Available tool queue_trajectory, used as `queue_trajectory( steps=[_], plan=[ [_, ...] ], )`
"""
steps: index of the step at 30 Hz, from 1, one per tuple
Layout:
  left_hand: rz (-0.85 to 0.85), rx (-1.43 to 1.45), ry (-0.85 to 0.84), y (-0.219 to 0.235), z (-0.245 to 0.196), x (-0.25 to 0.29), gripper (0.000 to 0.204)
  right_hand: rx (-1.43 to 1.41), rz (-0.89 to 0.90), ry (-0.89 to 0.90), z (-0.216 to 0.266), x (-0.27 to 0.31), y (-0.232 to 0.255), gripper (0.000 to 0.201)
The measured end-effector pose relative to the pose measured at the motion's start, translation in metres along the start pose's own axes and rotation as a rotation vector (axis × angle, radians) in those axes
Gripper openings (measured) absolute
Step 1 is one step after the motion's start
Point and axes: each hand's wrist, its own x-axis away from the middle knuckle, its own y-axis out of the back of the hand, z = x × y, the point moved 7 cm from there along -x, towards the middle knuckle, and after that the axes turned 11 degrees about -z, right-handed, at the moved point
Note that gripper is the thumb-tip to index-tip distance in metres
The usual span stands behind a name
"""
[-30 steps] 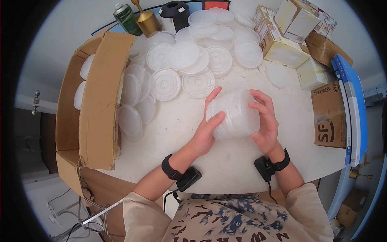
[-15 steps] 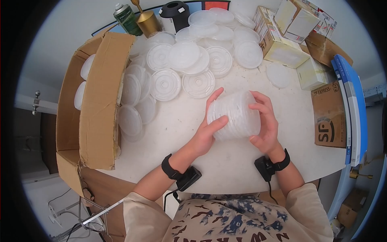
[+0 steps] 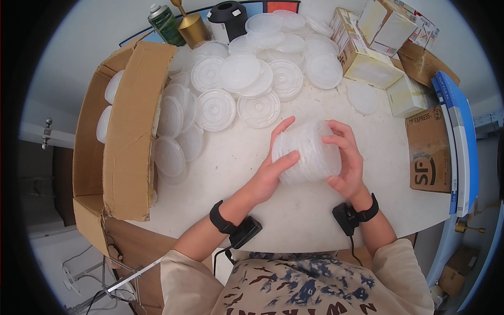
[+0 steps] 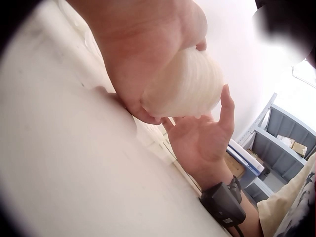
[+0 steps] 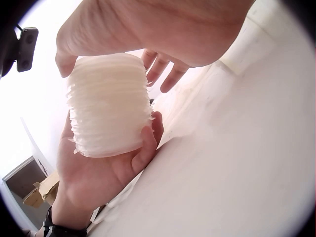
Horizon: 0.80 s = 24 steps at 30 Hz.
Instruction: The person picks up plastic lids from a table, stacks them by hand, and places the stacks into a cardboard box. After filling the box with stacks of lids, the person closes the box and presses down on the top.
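Note:
A stack of clear plastic lids (image 3: 307, 153) lies on its side between both hands, above the white table. My left hand (image 3: 269, 176) grips its left end, thumb across the near side and fingers round the far side. At the other end, my right hand (image 3: 350, 160) holds the stack with curved fingers on the rim and the thumb below. In the right wrist view the many thin rims of the stack (image 5: 109, 106) show, with the left palm (image 5: 94, 180) against one end. The left wrist view has the stack (image 4: 190, 84) partly hidden by the left hand (image 4: 148, 44).
Many loose round lids (image 3: 239, 72) are heaped at the back and left of the table (image 3: 220, 173). An open cardboard box (image 3: 128, 131) stands at left, with white rounded items inside. Boxes (image 3: 428, 149) and blue-white binders (image 3: 457, 142) line the right edge. A single lid (image 3: 362, 98) lies nearby.
Both hands and the stack have shifted slightly right and toward the body. The left thumb has slid a little over the stack. The loose lids have not moved.

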Motion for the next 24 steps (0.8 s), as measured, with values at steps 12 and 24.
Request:
queue_trajectory(
  steps=[12,24],
  plan=[
    [0.003,0.015,0.025,0.0003,0.001,-0.0002,0.073,0.001,0.008,-0.02,-0.0006,-0.0005,-0.0006,0.062],
    [-0.022,0.023,0.046,0.0021,0.002,-0.0003,0.071,-0.001,0.028,-0.042,-0.0038,0.0011,-0.0011,0.066]
  ],
)
